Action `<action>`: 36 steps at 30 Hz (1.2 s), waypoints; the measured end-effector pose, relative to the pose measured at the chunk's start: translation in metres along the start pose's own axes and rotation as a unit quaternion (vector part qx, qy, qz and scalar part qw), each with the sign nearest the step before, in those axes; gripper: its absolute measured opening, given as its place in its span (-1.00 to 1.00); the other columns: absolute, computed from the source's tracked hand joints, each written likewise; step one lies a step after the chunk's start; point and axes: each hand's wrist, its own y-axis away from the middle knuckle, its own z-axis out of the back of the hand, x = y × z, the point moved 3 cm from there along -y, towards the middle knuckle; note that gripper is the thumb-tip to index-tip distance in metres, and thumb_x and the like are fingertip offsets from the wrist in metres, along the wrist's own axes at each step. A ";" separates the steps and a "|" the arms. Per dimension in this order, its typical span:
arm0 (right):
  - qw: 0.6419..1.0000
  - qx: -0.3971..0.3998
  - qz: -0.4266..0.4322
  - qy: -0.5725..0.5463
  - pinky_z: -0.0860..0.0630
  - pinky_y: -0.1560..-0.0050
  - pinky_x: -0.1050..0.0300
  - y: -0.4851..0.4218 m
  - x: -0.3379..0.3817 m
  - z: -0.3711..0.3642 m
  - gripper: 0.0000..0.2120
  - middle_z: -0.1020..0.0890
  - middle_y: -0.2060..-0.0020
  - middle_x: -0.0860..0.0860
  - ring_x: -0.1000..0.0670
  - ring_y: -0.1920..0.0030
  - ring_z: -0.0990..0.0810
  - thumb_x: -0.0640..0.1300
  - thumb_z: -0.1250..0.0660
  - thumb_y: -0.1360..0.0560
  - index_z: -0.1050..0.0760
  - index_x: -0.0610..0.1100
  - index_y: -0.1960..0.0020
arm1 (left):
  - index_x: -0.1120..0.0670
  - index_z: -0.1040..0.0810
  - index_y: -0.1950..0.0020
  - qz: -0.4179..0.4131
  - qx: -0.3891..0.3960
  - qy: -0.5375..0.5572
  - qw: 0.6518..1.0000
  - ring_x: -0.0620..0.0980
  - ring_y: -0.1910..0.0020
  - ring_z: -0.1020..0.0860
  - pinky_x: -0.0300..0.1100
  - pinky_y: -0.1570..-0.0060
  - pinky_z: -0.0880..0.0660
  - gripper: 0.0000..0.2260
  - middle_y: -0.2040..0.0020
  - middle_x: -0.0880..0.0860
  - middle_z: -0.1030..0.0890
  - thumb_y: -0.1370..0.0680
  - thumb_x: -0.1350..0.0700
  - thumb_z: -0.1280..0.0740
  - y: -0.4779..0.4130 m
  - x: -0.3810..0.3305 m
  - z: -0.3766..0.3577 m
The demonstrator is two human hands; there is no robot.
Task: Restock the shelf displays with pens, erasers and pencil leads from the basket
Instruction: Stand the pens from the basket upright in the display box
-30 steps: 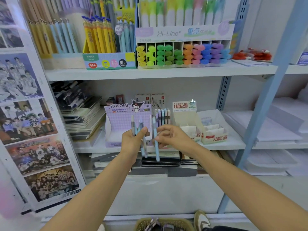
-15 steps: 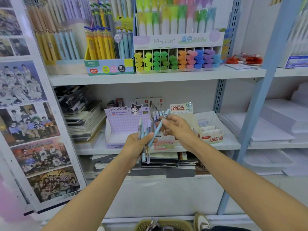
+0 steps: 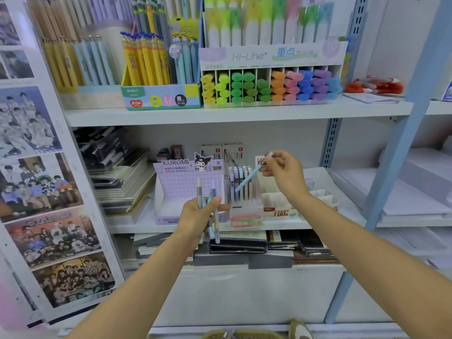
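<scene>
My left hand (image 3: 199,217) grips a small bunch of pastel pens (image 3: 212,206), upright, in front of the middle shelf. My right hand (image 3: 285,176) pinches one light blue pen (image 3: 252,173) near its top end; the pen slants down to the left, its tip over a clear pen display box (image 3: 245,217) that holds several pastel pens. A purple Kuromi display box (image 3: 181,184) stands just left of the clear box. The woven basket (image 3: 220,335) shows at the bottom edge, on the floor.
White divided lead and eraser boxes (image 3: 315,199) stand right of the clear box. The upper shelf (image 3: 220,113) carries highlighter and pencil displays. Notebooks are stacked at the left and below. A blue upright post (image 3: 401,143) rises at the right; a shoe (image 3: 299,330) shows at the bottom.
My right hand has drawn the blue pen away from the bunch in my left hand, up and to the right, over the clear display box. My left hand has held its place.
</scene>
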 end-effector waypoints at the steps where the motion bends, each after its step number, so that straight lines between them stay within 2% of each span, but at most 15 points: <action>1: 0.999 0.009 0.005 0.031 -0.62 0.16 0.22 -0.004 -0.006 -0.003 -0.91 -0.66 0.09 -0.18 -0.01 0.20 -0.66 -0.25 -0.25 -0.59 -0.50 -0.22 -0.06 | 0.11 -0.56 0.11 -0.001 0.002 -0.002 1.000 -0.01 0.35 -0.39 -0.23 0.33 -0.42 -0.85 0.12 0.03 -0.73 -0.58 0.06 -0.34 -0.004 0.001 0.000; 4: 0.992 0.035 0.017 0.116 -0.64 0.08 0.13 -0.012 -0.025 -0.016 -0.89 -0.65 0.04 -0.17 -0.04 0.13 -0.67 -0.25 -0.26 -0.58 -0.50 -0.21 -0.09 | 0.12 -0.55 0.13 -0.005 0.003 0.001 1.000 -0.13 0.52 -0.36 -0.25 0.40 -0.39 -0.85 0.08 0.06 -0.72 -0.57 0.07 -0.35 -0.013 0.004 0.001; 7: 0.982 0.060 0.030 0.175 -0.64 0.01 0.00 -0.015 -0.042 -0.030 -0.87 -0.66 0.04 -0.14 -0.04 0.10 -0.67 -0.24 -0.26 -0.59 -0.50 -0.21 -0.12 | 0.24 -0.56 0.07 -0.003 -0.007 0.002 1.000 -0.14 0.58 -0.33 -0.31 0.51 -0.37 -0.81 0.08 0.08 -0.72 -0.57 0.10 -0.35 -0.021 0.006 0.004; 10: 0.971 0.082 0.055 0.219 -0.63 -0.01 -0.03 -0.017 -0.053 -0.040 -0.86 -0.67 0.06 -0.11 -0.02 0.10 -0.67 -0.23 -0.26 -0.59 -0.51 -0.18 -0.12 | 0.32 -0.56 -0.02 0.002 -0.019 0.001 1.000 -0.17 0.60 -0.34 -0.35 0.56 -0.34 -0.75 0.25 0.03 -0.69 -0.56 0.11 -0.36 -0.027 0.010 0.007; 12: 0.964 0.091 0.070 0.239 -0.63 -0.02 -0.03 -0.021 -0.053 -0.043 -0.86 -0.67 0.07 -0.09 -0.01 0.11 -0.67 -0.22 -0.25 -0.60 -0.52 -0.17 -0.13 | 0.31 -0.58 0.04 0.007 -0.027 -0.002 1.000 -0.17 0.61 -0.33 -0.35 0.57 -0.32 -0.76 0.44 -0.01 -0.56 -0.55 0.10 -0.38 -0.030 0.013 0.008; 14: 0.953 0.112 0.085 0.268 -0.62 -0.01 -0.06 -0.026 -0.052 -0.044 -0.86 -0.68 0.11 -0.10 -0.03 0.13 -0.67 -0.20 -0.24 -0.60 -0.52 -0.17 -0.12 | 0.27 -0.56 0.10 0.013 -0.040 -0.005 0.999 -0.13 0.59 -0.31 -0.34 0.56 -0.32 -0.77 0.48 0.03 -0.42 -0.52 0.09 -0.41 -0.033 0.017 0.010; 18: 0.942 0.147 0.084 0.291 -0.61 -0.02 -0.06 -0.028 -0.051 -0.047 -0.84 -0.67 0.12 -0.10 -0.04 0.13 -0.66 -0.21 -0.26 -0.60 -0.50 -0.17 -0.16 | 0.21 -0.49 0.19 0.022 -0.029 0.002 0.999 -0.11 0.60 -0.33 -0.32 0.55 -0.34 -0.79 0.55 -0.02 -0.38 -0.50 0.11 -0.44 -0.037 0.022 0.011; 20: 0.944 0.130 0.094 0.287 -0.62 0.00 -0.01 -0.026 -0.052 -0.051 -0.81 -0.67 0.11 -0.09 -0.03 0.13 -0.65 -0.22 -0.27 -0.58 -0.46 -0.14 -0.19 | 0.18 -0.44 0.24 0.022 -0.022 -0.002 1.000 -0.11 0.59 -0.33 -0.30 0.53 -0.35 -0.75 0.55 -0.04 -0.37 -0.49 0.11 -0.45 -0.037 0.024 0.011; 24: 0.942 0.078 0.127 0.301 -0.57 0.05 0.12 -0.024 -0.054 -0.054 -0.87 -0.59 0.13 -0.02 0.09 0.20 -0.54 -0.26 -0.37 -0.51 -0.53 -0.13 -0.04 | 0.21 -0.48 0.15 0.018 -0.028 -0.009 0.999 -0.15 0.60 -0.34 -0.31 0.54 -0.35 -0.79 0.56 -0.07 -0.40 -0.48 0.12 -0.47 -0.037 0.024 0.013; 27: 0.935 0.076 0.116 0.327 -0.48 0.06 0.17 -0.024 -0.056 -0.054 -0.89 -0.53 0.12 -0.03 0.15 0.24 -0.43 -0.24 -0.39 -0.50 -0.58 -0.17 -0.03 | 0.34 -0.56 0.00 0.012 -0.038 -0.012 0.999 -0.15 0.58 -0.35 -0.31 0.53 -0.35 -0.71 0.35 0.12 -0.47 -0.48 0.12 -0.47 -0.035 0.021 0.014; 29: 0.940 0.076 0.104 0.317 -0.41 0.10 0.26 -0.023 -0.051 -0.055 -0.85 -0.51 0.12 0.00 0.19 0.26 -0.40 -0.18 -0.39 -0.51 -0.57 -0.15 -0.07 | 0.38 -0.55 -0.06 0.005 -0.037 -0.020 0.999 -0.14 0.56 -0.35 -0.31 0.51 -0.37 -0.65 0.26 0.16 -0.48 -0.48 0.11 -0.46 -0.033 0.019 0.013; 31: 0.963 0.087 0.076 0.244 -0.42 0.15 0.32 -0.017 -0.041 -0.055 -0.84 -0.53 0.15 0.03 0.16 0.24 -0.45 -0.12 -0.39 -0.51 -0.55 -0.12 -0.07 | 0.38 -0.56 -0.06 0.001 -0.035 -0.020 0.999 -0.17 0.57 -0.37 -0.32 0.51 -0.37 -0.65 0.33 0.10 -0.50 -0.48 0.12 -0.46 -0.030 0.018 0.010; 34: 0.980 0.166 -0.002 0.113 -0.49 0.29 0.33 -0.001 -0.025 -0.059 -0.80 -0.65 0.18 -0.02 0.14 0.29 -0.58 0.01 -0.41 -0.48 -0.56 -0.10 0.00 | 0.32 -0.57 0.02 -0.008 -0.027 -0.026 0.999 -0.20 0.59 -0.37 -0.34 0.52 -0.36 -0.74 0.48 -0.06 -0.48 -0.48 0.13 -0.47 -0.024 0.014 0.003; 36: 0.975 0.206 -0.037 0.080 -0.46 0.43 0.30 0.010 -0.018 -0.061 -0.79 -0.67 0.27 -0.04 0.12 0.39 -0.58 0.02 -0.45 -0.44 -0.58 -0.12 0.07 | 0.25 -0.54 0.08 -0.022 -0.016 -0.026 0.999 -0.17 0.59 -0.35 -0.33 0.53 -0.35 -0.80 0.46 0.00 -0.44 -0.48 0.15 -0.47 -0.019 0.009 -0.004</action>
